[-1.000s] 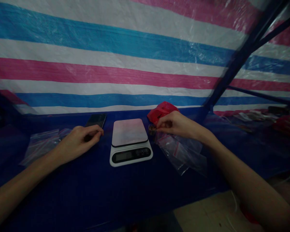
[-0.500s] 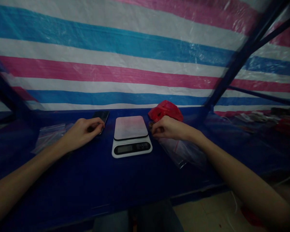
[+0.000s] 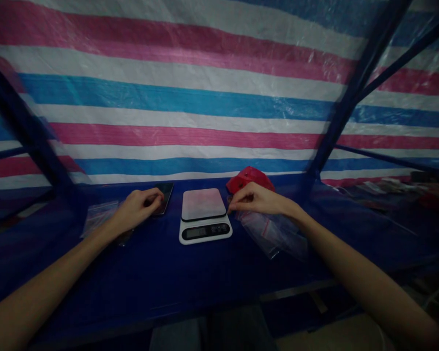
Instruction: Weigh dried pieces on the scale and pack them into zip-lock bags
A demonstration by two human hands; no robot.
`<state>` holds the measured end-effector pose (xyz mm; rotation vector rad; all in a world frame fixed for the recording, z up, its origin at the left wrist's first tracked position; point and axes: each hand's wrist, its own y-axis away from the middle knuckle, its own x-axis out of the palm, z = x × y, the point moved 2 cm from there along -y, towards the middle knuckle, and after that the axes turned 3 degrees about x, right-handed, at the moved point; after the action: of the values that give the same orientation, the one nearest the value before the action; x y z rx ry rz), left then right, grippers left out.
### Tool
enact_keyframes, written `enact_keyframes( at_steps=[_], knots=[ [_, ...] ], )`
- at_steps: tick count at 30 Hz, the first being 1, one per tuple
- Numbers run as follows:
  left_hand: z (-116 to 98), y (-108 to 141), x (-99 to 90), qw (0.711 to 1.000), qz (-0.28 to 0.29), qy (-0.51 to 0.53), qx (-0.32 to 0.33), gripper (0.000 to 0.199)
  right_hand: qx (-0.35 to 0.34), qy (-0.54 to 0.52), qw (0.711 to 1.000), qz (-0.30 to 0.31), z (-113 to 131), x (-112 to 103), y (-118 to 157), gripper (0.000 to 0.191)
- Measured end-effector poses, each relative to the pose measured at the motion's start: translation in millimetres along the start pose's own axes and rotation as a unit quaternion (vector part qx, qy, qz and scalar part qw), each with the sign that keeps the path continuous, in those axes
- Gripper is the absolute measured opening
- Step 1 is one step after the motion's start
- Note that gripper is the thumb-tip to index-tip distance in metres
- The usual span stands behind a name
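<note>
The right hand (image 3: 258, 200), which a second ago pinched at a small round thing at the scale's (image 3: 204, 214) 3 o'clock edge, now covers that spot, fingertips pinched narrow (whether on anything, I cannot tell). The left hand (image 3: 139, 208) stays loosely curled at 9 o'clock, touching the phone (image 3: 164, 197); clear zip bags (image 3: 274, 231) lie under the right wrist.

I have a single view, from the camera worn on the head, looking forward and slightly down across the blue table (image 3: 190, 273) toward the striped tarp (image 3: 190, 102) hung just behind it. Both forearms run in from the bottom corners, and the scale (image 3: 204, 214) sits mid-frame at arm's reach. No second view overlaps this one.
</note>
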<state>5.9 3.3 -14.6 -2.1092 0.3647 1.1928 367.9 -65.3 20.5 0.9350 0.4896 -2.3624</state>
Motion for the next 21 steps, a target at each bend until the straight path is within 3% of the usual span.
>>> enact_keyframes(
  at_steps=[4,10,13,18,21],
  knots=[
    [-3,1,1.8,1.000,0.015,0.014,-0.010,0.034,0.002,0.031,0.996,0.087,11,18,3,0.034],
    [-5,1,7.4,0.998,0.050,0.029,-0.011,0.034,-0.023,0.129,0.991,0.043,18,26,2,0.020],
    [-8,2,8.7,0.998,0.064,0.012,-0.011,0.035,-0.018,0.161,0.985,0.053,23,26,4,0.016],
    [-15,1,8.0,0.998,0.068,0.007,-0.005,0.037,-0.010,0.188,0.980,0.070,30,29,4,0.018],
    [-15,1,8.1,0.997,0.070,0.013,-0.007,0.037,-0.023,0.160,0.986,0.033,26,26,2,0.024]
  ],
)
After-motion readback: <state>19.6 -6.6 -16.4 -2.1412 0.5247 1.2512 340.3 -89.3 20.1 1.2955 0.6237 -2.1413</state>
